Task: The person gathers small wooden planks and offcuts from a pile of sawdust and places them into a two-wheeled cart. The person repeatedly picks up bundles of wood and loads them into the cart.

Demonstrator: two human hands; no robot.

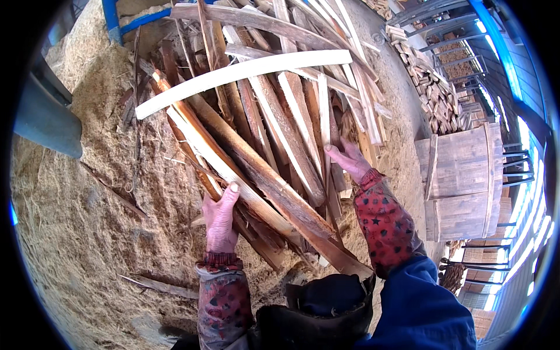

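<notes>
A loose pile of bark-edged wood slabs (271,184) and narrow strips lies in front of me. My left hand (220,219) is closed at the pile's near left edge, its thumb on top of a pale wood slab (213,149) and its other fingers mostly hidden beneath. On the right side, my right hand (350,160) has its thumb against a thin upright-looking wood strip (324,116); its fingers curl partly out of sight behind. Across the top of the heap rests a clean, pale, long strip (245,70), touched by neither hand.
Sawdust (105,245) covers the ground, with a few loose bark pieces (160,287). A blue metal frame (143,20) stands behind the pile, and a grey metal part (46,122) at the left. To the right are stacked wood pieces (429,87) and a large wooden panel (461,181).
</notes>
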